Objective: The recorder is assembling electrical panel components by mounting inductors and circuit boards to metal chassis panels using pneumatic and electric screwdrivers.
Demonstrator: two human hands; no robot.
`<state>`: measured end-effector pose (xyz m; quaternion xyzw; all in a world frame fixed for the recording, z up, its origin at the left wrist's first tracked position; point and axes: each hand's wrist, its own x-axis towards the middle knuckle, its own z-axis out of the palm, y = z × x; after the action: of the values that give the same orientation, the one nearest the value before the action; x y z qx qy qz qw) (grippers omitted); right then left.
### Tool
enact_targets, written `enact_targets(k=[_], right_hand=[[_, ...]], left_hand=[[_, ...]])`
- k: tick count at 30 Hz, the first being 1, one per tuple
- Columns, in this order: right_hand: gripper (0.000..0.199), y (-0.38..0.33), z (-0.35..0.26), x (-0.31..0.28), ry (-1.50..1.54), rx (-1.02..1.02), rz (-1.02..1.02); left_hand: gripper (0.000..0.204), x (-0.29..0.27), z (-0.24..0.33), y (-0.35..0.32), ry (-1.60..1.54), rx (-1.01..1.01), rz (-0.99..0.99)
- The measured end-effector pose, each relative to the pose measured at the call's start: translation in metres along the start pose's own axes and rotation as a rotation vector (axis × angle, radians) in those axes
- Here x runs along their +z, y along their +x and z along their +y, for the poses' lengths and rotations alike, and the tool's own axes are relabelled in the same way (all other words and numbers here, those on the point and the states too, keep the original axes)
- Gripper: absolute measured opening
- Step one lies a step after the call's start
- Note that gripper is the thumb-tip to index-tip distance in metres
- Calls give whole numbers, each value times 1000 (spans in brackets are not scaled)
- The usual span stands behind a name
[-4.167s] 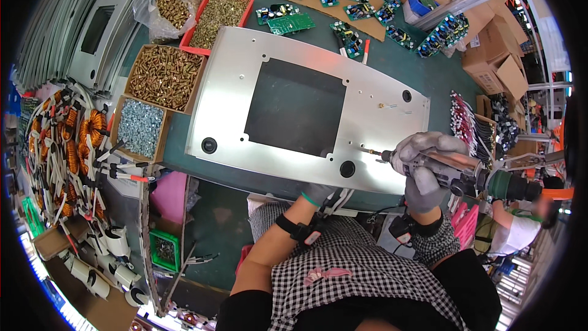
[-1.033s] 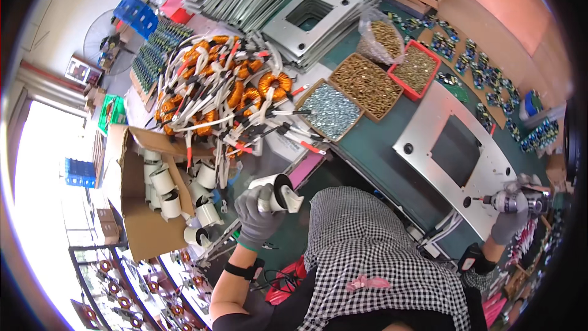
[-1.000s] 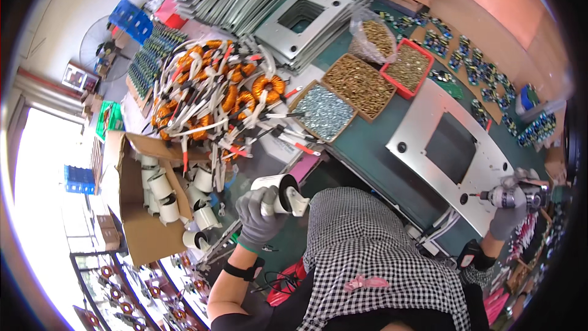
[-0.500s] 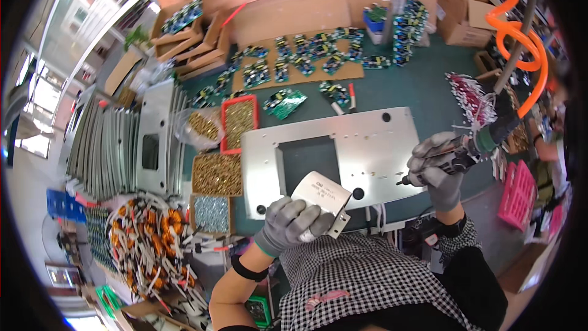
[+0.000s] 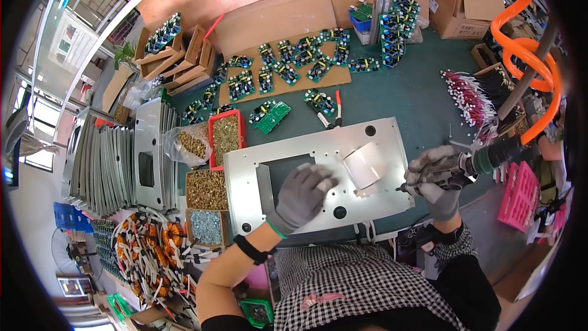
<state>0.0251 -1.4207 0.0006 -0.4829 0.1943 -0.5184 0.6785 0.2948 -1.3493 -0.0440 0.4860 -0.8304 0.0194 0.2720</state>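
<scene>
A grey metal panel [image 5: 380, 147] with a rectangular cut-out lies on the green table in front of me. A small white bent metal part [image 5: 365, 167] rests on the panel's right half. My left hand [image 5: 301, 196], in a grey glove, lies flat on the panel just left of that part, fingertips touching its edge. My right hand [image 5: 433, 179], also gloved, grips a pneumatic screwdriver [image 5: 484, 160] at the panel's right edge, its tip pointing left toward the panel.
A red tray of brass screws [image 5: 225, 138] and boxes of screws [image 5: 206, 189] stand left of the panel. Stacked metal panels [image 5: 116, 159] lie further left, wound coils [image 5: 153, 251] at lower left. Green circuit boards [image 5: 288, 70] cover cardboard behind. An orange coiled air hose [image 5: 527, 43] hangs at right.
My left hand has set the white part down on the panel and now rests flat beside it. My view has turned from the coil boxes at the left back to the panel.
</scene>
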Motion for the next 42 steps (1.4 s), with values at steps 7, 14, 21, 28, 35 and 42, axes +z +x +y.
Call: enact_targets(k=[7, 14, 21, 28, 35, 42], right_hand=[[48, 25, 6, 22, -400, -72, 177], [52, -13, -16, 43, -245, -124, 375], [51, -24, -12, 82, -279, -124, 347], [50, -5, 2, 121, -225, -138, 180], [49, 15, 5, 156, -227, -267, -67], [46, 21, 20, 173, -101, -187, -81]], left_hand=[[77, 27, 30, 116, -47, -333, -413], [75, -13, 4, 93, 201, -11, -722], [86, -26, -31, 42, -233, -331, -690], [82, -11, -26, 7, -479, -552, -540], [72, -52, -51, -69, -281, -520, -106], [18, -128, -173, -220, -115, -1178, 236]])
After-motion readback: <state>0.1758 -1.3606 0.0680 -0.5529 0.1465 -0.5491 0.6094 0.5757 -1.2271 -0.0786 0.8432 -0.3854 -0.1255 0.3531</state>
